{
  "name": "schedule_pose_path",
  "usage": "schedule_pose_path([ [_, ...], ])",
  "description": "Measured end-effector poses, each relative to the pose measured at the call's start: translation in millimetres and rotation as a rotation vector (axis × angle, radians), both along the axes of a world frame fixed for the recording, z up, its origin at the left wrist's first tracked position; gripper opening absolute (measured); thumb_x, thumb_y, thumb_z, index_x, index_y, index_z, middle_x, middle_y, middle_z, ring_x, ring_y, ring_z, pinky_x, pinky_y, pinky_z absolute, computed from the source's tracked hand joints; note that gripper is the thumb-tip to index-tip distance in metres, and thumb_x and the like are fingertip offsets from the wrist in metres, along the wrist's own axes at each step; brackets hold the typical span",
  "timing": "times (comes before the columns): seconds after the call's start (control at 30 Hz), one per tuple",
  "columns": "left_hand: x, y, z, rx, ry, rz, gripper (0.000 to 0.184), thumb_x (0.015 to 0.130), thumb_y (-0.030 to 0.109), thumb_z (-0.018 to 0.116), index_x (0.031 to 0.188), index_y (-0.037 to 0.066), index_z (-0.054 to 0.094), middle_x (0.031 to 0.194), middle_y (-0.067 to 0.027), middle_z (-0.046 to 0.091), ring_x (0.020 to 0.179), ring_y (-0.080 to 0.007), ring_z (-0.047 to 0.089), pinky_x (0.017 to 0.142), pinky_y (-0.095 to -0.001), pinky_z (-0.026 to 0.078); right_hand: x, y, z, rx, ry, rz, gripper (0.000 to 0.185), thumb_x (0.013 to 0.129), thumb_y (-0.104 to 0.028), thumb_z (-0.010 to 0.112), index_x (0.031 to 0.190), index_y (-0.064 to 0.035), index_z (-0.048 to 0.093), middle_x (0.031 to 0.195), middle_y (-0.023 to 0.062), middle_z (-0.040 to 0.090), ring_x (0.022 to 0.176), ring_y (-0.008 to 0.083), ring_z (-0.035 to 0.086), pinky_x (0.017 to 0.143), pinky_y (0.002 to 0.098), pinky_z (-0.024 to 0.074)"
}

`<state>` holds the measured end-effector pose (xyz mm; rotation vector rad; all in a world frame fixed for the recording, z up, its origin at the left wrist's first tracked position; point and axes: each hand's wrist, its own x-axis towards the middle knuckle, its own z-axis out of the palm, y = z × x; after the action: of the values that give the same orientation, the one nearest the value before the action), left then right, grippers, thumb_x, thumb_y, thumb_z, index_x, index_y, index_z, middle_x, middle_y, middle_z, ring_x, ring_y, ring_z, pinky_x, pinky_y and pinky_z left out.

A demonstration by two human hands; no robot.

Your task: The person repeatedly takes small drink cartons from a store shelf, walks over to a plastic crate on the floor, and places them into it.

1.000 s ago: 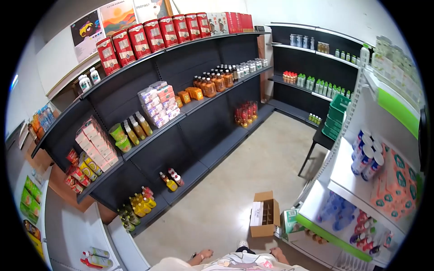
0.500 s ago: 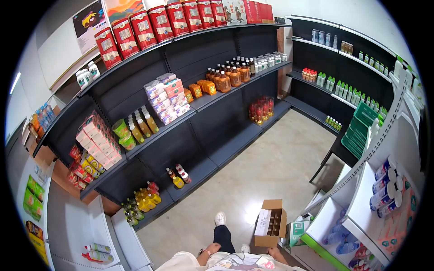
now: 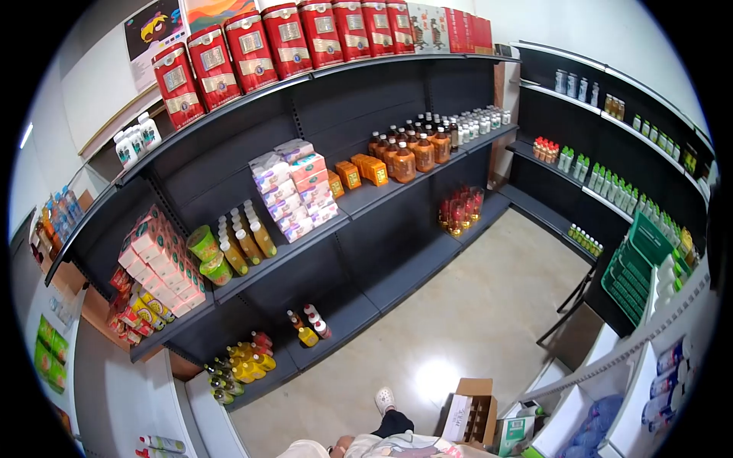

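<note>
My left hand hangs low at the bottom edge, beside my light-coloured shirt and dark trouser leg. Its fingers cannot be made out, and no object shows in it. Only a sliver of my right hand shows, by the near edge of an open cardboard box on the floor; whether it touches the box I cannot tell. Dividers form compartments inside the box. A white shoe is on the floor ahead of me. Next to the box stands a green and white carton.
Long dark shelves hold red tins, tissue packs, orange-brown bottles and yellow bottles. At right are a green basket on a dark stand and white shelving. Pale floor lies between.
My view has shifted forward and tilted, so the shelves look nearer. The box and both hands sit lower in view, with the hands mostly cut off. The shoe also appears lower.
</note>
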<state>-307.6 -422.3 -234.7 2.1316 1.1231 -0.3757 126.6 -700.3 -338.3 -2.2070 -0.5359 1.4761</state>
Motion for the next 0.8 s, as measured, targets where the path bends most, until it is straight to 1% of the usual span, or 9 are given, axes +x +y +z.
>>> schedule_pose_path([
  [0.07,18.6,28.8,22.5,-0.123,-0.134,0.546,0.032,0.081,0.032,0.050,0.088,0.005,0.065,0.092,-0.0160,0.064,0.086,-0.0268,0.061,0.077,-0.0341,0.046,9.0,34.4,-36.5,0.250,-0.043,0.058,0.044,0.074,-0.038,0.051,0.102,-0.0052,0.062,0.104,0.0207,0.060,0.099,0.0346,0.057,0.083,0.0406,0.0448],
  [0.17,34.2,99.6,21.4,-0.206,-0.108,0.566,0.034,0.081,0.033,0.051,0.090,0.004,0.065,0.088,-0.0141,0.065,0.082,-0.0234,0.062,0.074,-0.0332,0.047,21.4,159.5,13.6,-0.150,-0.058,0.183,0.037,0.077,-0.034,0.057,0.096,-0.0032,0.066,0.085,0.0165,0.066,0.078,0.0261,0.065,0.068,0.0354,0.0503],
  [0.27,51.6,164.1,20.8,-0.222,-0.110,0.556,0.034,0.080,0.034,0.051,0.090,0.004,0.065,0.085,-0.0138,0.065,0.080,-0.0237,0.062,0.073,-0.0336,0.047,10.1,262.5,110.6,0.108,-0.195,0.143,0.035,0.076,-0.032,0.050,0.076,-0.0017,0.067,0.072,0.0121,0.066,0.066,0.0221,0.063,0.066,0.0331,0.0488],
  [0.33,60.0,202.1,-1.2,-0.206,-0.235,0.586,0.034,0.078,0.034,0.049,0.089,0.005,0.065,0.086,-0.0154,0.065,0.081,-0.0297,0.061,0.075,-0.0363,0.047,12.1,316.1,78.7,0.128,-0.078,0.073,0.030,0.078,-0.030,0.052,0.086,-0.0060,0.067,0.077,0.0102,0.067,0.071,0.0183,0.063,0.071,0.0296,0.0488],
  [0.43,85.4,234.4,13.2,-0.433,-0.406,0.801,0.031,0.082,0.029,0.051,0.091,0.001,0.064,0.080,-0.0104,0.066,0.077,-0.0159,0.062,0.070,-0.0310,0.047,7.1,373.7,108.5,0.164,-0.060,0.099,0.029,0.080,-0.028,0.054,0.096,-0.0057,0.064,0.080,0.0097,0.067,0.072,0.0175,0.063,0.068,0.0294,0.0491],
  [0.67,102.9,262.0,7.2,-0.320,-0.050,0.460,0.036,0.076,0.037,0.051,0.096,0.011,0.065,0.094,-0.0123,0.065,0.092,-0.0284,0.060,0.081,-0.0347,0.045,15.0,368.0,145.3,0.041,-0.183,0.077,0.026,0.080,-0.018,0.054,0.099,-0.0040,0.064,0.096,0.0136,0.065,0.092,0.0222,0.060,0.081,0.0322,0.0460],
  [0.7,105.4,266.4,3.2,-0.333,-0.041,0.472,0.036,0.076,0.037,0.051,0.096,0.011,0.065,0.095,-0.0129,0.065,0.092,-0.0290,0.060,0.081,-0.0349,0.045,22.1,351.2,90.1,0.020,-0.156,-0.092,0.028,0.081,-0.022,0.053,0.099,-0.0040,0.064,0.103,0.0135,0.063,0.095,0.0249,0.059,0.086,0.0330,0.0440],
  [0.77,108.3,273.9,-4.9,-0.356,-0.023,0.498,0.036,0.075,0.038,0.050,0.096,0.012,0.064,0.095,-0.0140,0.064,0.093,-0.0300,0.059,0.082,-0.0352,0.045,56.8,306.6,0.5,0.207,-0.437,0.346,0.039,0.077,-0.031,0.048,0.100,-0.0024,0.063,0.107,0.0242,0.058,0.102,0.0351,0.055,0.088,0.0391,0.0424],
  [0.8,112.0,282.5,-5.7,-0.366,-0.013,0.492,0.036,0.075,0.038,0.051,0.095,0.011,0.065,0.095,-0.0138,0.064,0.092,-0.0302,0.059,0.082,-0.0354,0.044,65.1,285.6,-51.3,-0.037,-0.224,-0.125,0.042,0.078,-0.033,0.046,0.097,0.0006,0.063,0.103,0.0253,0.059,0.101,0.0362,0.056,0.087,0.0398,0.0428],
])
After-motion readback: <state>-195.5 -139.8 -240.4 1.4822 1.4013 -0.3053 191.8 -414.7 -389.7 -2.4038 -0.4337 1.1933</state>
